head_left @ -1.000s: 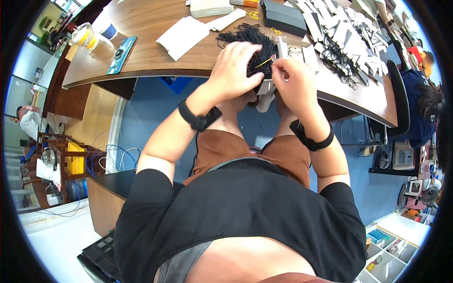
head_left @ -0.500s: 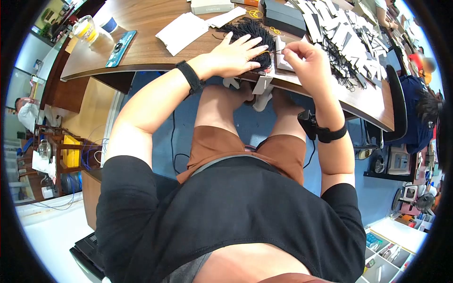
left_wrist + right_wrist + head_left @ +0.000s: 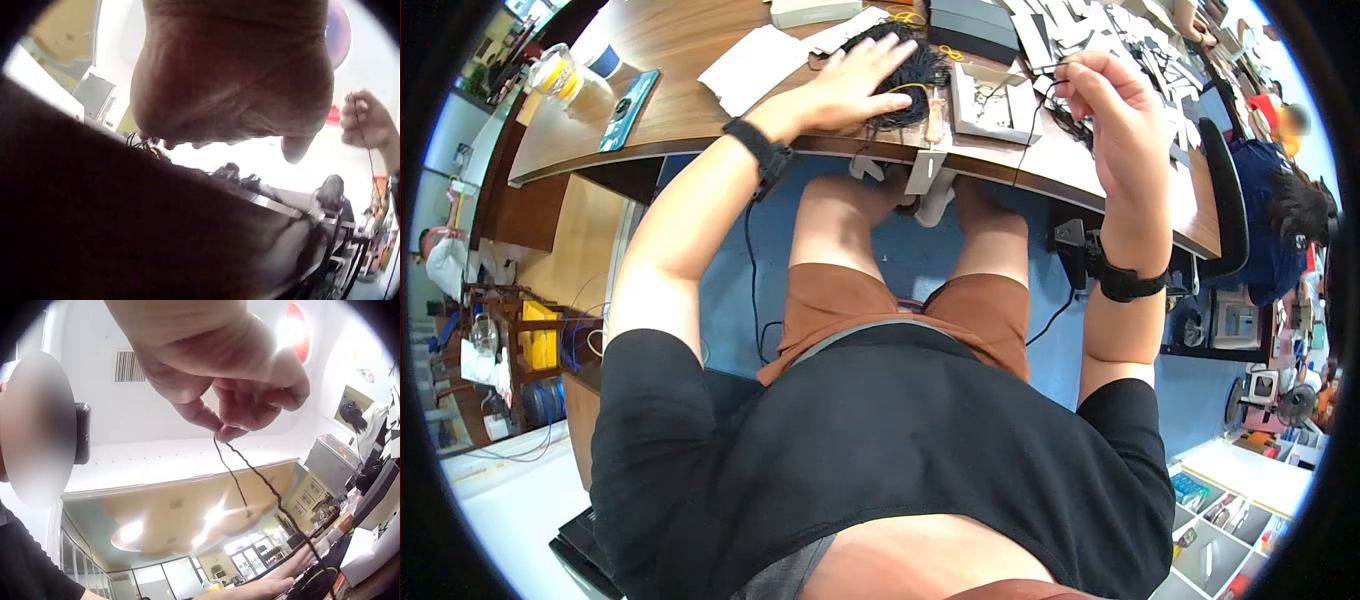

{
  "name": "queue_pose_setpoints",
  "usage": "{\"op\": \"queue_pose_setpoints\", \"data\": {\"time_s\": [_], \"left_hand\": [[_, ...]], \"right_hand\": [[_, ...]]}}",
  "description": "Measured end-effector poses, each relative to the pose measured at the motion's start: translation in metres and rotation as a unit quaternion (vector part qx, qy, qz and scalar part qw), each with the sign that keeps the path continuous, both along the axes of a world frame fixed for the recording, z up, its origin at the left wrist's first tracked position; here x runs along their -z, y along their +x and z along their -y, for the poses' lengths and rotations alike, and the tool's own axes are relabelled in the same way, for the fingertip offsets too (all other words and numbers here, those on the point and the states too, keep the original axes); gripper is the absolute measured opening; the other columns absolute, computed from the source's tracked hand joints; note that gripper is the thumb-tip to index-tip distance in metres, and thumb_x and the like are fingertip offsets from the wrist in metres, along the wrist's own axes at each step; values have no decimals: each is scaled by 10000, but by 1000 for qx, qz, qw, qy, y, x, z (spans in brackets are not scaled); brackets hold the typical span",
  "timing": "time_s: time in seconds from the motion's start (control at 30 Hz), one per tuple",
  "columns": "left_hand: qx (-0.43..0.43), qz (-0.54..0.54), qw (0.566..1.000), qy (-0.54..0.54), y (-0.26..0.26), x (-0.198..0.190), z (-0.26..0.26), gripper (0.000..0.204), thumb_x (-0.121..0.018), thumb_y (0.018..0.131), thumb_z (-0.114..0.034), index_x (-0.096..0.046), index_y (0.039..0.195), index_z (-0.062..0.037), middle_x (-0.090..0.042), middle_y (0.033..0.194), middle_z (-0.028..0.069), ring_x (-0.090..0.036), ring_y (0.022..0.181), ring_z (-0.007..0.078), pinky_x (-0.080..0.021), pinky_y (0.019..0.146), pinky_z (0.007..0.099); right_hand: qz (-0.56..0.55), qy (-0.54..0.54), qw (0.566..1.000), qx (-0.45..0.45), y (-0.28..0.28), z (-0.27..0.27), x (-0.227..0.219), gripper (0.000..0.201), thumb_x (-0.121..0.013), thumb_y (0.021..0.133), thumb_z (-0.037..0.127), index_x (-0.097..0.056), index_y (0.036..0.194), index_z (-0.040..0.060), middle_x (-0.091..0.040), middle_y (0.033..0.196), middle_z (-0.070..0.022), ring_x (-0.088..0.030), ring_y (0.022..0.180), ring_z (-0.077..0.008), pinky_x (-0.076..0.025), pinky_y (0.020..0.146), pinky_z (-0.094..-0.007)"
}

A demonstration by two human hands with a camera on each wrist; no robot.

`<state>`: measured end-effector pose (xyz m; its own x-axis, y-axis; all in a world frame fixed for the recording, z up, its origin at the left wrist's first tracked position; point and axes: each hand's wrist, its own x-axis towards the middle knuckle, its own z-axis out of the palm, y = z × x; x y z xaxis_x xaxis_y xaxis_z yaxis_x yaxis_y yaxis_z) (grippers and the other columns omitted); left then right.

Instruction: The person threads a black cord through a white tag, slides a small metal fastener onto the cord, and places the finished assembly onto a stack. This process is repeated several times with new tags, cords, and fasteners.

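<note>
- Black cord (image 3: 279, 500): thin and twisted, pinched between thumb and fingertips of the right hand (image 3: 1115, 105), which is raised above the table; it dangles from the fingertips toward 7 o'clock.
- Bundle of black cords (image 3: 922, 70): a shaggy heap on the table, at 9 o'clock from the right hand and directly under the left hand (image 3: 845, 92). That hand lies spread across it, fingers straight and grasping nothing.
- Yellow rubber band (image 3: 910, 88): stretched over the bundle, beside the left thumb.
- Open white box (image 3: 975, 130): shallow, straight-walled, at 4 o'clock from the bundle, standing between it and the right hand; small bits lie inside.
- Black box (image 3: 972, 38): long and matt, at 1 o'clock from the bundle.
- Pile of flat tags (image 3: 1090, 20): white and black strips, loosely heaped at 12 o'clock from the right hand, partly hidden behind it.
- White paper (image 3: 750, 68): flat, at 10 o'clock from the left hand.
- Teal flat case (image 3: 630, 110) and clear cup (image 3: 560, 75): farther out toward 9 o'clock.
- Table (image 3: 670, 60): brown, wood-grained, under everything.
</note>
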<state>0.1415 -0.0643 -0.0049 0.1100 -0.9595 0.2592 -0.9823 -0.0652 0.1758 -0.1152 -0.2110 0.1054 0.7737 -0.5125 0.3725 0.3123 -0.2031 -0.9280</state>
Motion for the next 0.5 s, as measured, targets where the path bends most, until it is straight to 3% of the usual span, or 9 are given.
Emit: {"op": "queue_pose_setpoints", "data": {"time_s": [0.07, 0.1, 0.2, 0.23, 0.27, 0.3, 0.37, 0.43, 0.5], "left_hand": [[30, -28, 993, -106, -9, -26, -5, 690, -589, 828, -358, -308, 1402, -98, -245, 1471, 168, -234, 1355, 336, -207, 1107, 391], [36, -3, 977, -209, -20, -38, -10, 509, -616, 808, -284, -507, 1248, -54, -452, 1326, 188, -426, 1217, 328, -344, 1010, 383], [-62, -292, 941, -161, -73, -64, -39, 309, -532, 887, -263, -653, 755, -11, -655, 768, 70, -590, 746, 165, -449, 708, 292], [-4, -379, 921, -94, -90, -72, -48, 387, -486, 924, -309, -668, 762, -7, -661, 760, 67, -584, 714, 126, -460, 696, 281], [8, -538, 842, 40, -106, -72, -52, 486, -429, 947, -390, -680, 815, 4, -675, 818, 100, -607, 722, 143, -480, 695, 277], [45, -657, 749, 70, -121, -63, -54, 546, -398, 941, -452, -667, 903, 21, -678, 837, 141, -649, 707, 192, -512, 641, 269], [-2, -822, 555, 130, -141, -42, -52, 614, -332, 951, -509, -585, 1062, 39, -655, 992, 168, -645, 865, 218, -504, 768, 314], [-17, -904, 419, 85, -145, -14, -45, 565, -359, 947, -497, -570, 1058, 16, -645, 1013, 159, -622, 932, 222, -485, 823, 335], [-23, -925, 377, 40, -141, 8, -39, 417, -426, 955, -368, -565, 1054, 12, -637, 1008, 145, -608, 957, 239, -492, 838, 344]], "right_hand": [[-38, -5, 999, -11, -7, 3, -1, 118, -597, 837, 103, -656, 886, 13, -638, 775, -22, -526, 691, -43, -385, 618, -175], [-56, -7, 998, -18, -9, 3, -2, 116, -600, 838, 106, -657, 886, 17, -635, 770, -18, -523, 688, -43, -382, 616, -174], [-60, -69, 996, 13, -9, -9, 6, 117, -631, 842, 130, -664, 871, 22, -615, 741, 24, -487, 670, -19, -372, 597, -170], [-62, -114, 991, 18, -8, -13, 10, 124, -636, 841, 131, -663, 875, 15, -614, 741, 27, -485, 667, -18, -376, 590, -174], [-82, -154, 984, 31, -9, -20, 14, 132, -636, 839, 123, -653, 875, -3, -611, 720, 9, -491, 652, -24, -390, 572, -189], [-157, -192, 967, 60, -11, -29, 15, 128, -638, 831, 119, -649, 875, 0, -615, 701, -9, -505, 636, -43, -409, 570, -210], [-200, -227, 952, 54, -15, -56, 25, 98, -638, 807, 102, -650, 860, 21, -626, 704, -62, -553, 612, -112, -439, 578, -253], [-185, -301, 936, 9, -19, -69, 46, 82, -632, 809, 55, -643, 870, 3, -621, 708, -50, -576, 656, -102, -459, 596, -240], [-180, -334, 925, -6, -25, -83, 68, 86, -669, 778, 41, -651, 853, 3, -605, 700, -77, -555, 619, -103, -443, 561, -246]]}}
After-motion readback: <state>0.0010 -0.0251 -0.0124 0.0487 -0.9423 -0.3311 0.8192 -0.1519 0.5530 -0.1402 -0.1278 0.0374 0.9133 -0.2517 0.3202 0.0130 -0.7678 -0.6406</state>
